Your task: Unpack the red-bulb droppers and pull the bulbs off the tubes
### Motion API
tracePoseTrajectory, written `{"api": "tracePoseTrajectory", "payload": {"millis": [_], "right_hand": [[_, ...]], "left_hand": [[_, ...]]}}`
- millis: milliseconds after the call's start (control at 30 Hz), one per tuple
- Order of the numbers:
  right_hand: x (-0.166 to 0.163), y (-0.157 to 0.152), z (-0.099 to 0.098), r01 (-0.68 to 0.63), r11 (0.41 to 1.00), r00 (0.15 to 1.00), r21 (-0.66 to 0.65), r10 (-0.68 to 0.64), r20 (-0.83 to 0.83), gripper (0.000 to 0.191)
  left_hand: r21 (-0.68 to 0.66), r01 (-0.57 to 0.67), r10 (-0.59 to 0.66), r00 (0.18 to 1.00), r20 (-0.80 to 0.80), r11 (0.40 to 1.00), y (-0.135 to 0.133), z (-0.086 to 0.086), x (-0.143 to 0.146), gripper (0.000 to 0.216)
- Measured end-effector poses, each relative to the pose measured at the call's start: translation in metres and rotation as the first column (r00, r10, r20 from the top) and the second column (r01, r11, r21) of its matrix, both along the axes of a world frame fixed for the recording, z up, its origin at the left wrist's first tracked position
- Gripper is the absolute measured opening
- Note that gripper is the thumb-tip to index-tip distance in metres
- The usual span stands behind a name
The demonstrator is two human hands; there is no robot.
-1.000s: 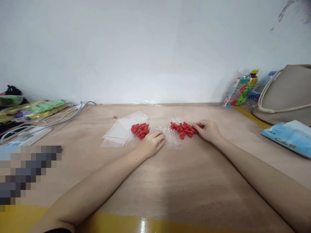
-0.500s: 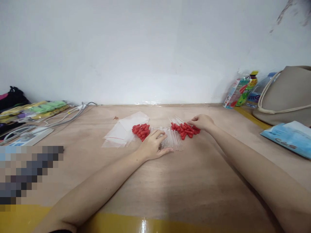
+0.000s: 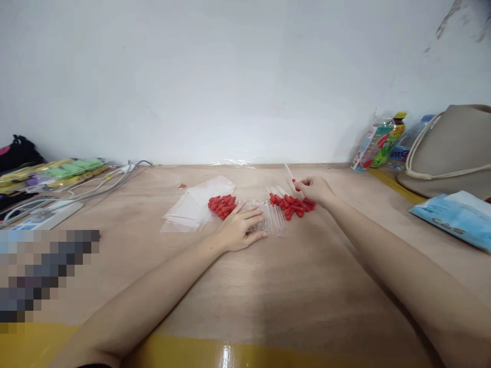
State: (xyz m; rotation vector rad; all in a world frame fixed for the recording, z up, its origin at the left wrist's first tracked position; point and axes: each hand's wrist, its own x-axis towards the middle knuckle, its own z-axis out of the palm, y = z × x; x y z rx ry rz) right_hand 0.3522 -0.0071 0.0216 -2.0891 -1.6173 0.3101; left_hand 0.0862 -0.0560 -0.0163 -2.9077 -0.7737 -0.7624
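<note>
My right hand (image 3: pixel 314 190) pinches a glass dropper (image 3: pixel 294 181) by its red rubber bulb, the thin clear tube pointing up and to the left. Below that hand lies a pile of droppers (image 3: pixel 292 206) with red bulbs, their clear tubes reaching toward the wall. Fingers spread, my left hand (image 3: pixel 241 230) rests over a row of loose clear glass tubes (image 3: pixel 276 222), partly covering them. Just beyond its wrist side sits a heap of red rubber bulbs (image 3: pixel 221 205).
Clear zip bags (image 3: pixel 187 212) lie left of the bulbs. A power strip (image 3: pixel 48 214) with cables and wrapped yellow-green items (image 3: pixel 72 171) are at the far left. Bottles (image 3: pixel 383 145), a beige bag (image 3: pixel 452 148) and a blue tissue pack (image 3: pixel 454 220) stand along the right.
My right hand has lifted slightly off the dropper pile, and a dropper now shows in its fingers. My left hand has shifted a little left and flattened over the tubes.
</note>
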Motion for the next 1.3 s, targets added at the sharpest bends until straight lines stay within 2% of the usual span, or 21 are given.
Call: {"api": "tracePoseTrajectory", "payload": {"millis": [133,200,233,300,400,467,633,700,900,1133,1300], "right_hand": [[-0.009,-0.027,-0.006,-0.072,0.971,0.996,0.227,0.08,-0.027,0.033],[-0.013,-0.046,-0.014,-0.2,0.858,0.977,0.473,0.21,0.032,0.027],[-0.015,-0.055,-0.019,-0.254,0.797,0.966,0.548,0.238,0.102,0.026],[-0.018,-0.071,-0.029,-0.364,0.708,0.931,0.606,0.253,0.264,0.024],[-0.023,-0.087,-0.04,-0.495,0.61,0.865,0.619,0.276,0.419,0.02],[-0.028,-0.092,-0.043,-0.54,0.565,0.838,0.624,0.292,0.461,0.016],[-0.04,-0.095,-0.044,-0.61,0.5,0.792,0.615,0.365,0.489,0.015],[-0.042,-0.094,-0.045,-0.626,0.48,0.78,0.615,0.386,0.493,0.016],[-0.047,-0.086,-0.052,-0.691,0.402,0.722,0.6,0.423,0.548,0.029],[-0.051,-0.088,-0.051,-0.753,0.305,0.65,0.584,0.482,0.587,0.019],[-0.05,-0.09,-0.052,-0.783,0.272,0.611,0.56,0.505,0.61,0.018]], "left_hand": [[0.012,-0.003,0.003,1.0,0.003,1.0,0.001,-0.001,0.001,0.043],[0.041,-0.014,0.013,0.999,0.04,0.999,0.0,0.0,0.001,0.047],[0.063,-0.031,0.026,0.997,0.079,0.998,-0.001,0.001,0.002,0.048],[0.116,-0.096,0.073,0.979,0.189,0.989,-0.002,0.002,0.003,0.046],[0.218,-0.21,0.126,0.93,0.345,0.953,-0.005,0.004,0.005,0.035],[0.286,-0.235,0.125,0.927,0.355,0.929,-0.006,0.004,0.007,0.033],[0.356,-0.091,0.055,0.992,0.111,0.93,-0.007,0.005,0.008,0.023],[0.362,-0.064,0.044,0.997,0.066,0.93,-0.006,0.004,0.009,0.021],[0.385,-0.011,-0.014,0.998,0.061,0.923,-0.006,0.002,0.012,0.019],[0.395,0.051,-0.083,0.994,0.065,0.917,-0.013,0.005,0.01,0.013],[0.385,0.078,-0.114,0.991,0.071,0.92,-0.017,0.006,0.007,0.014]]}}
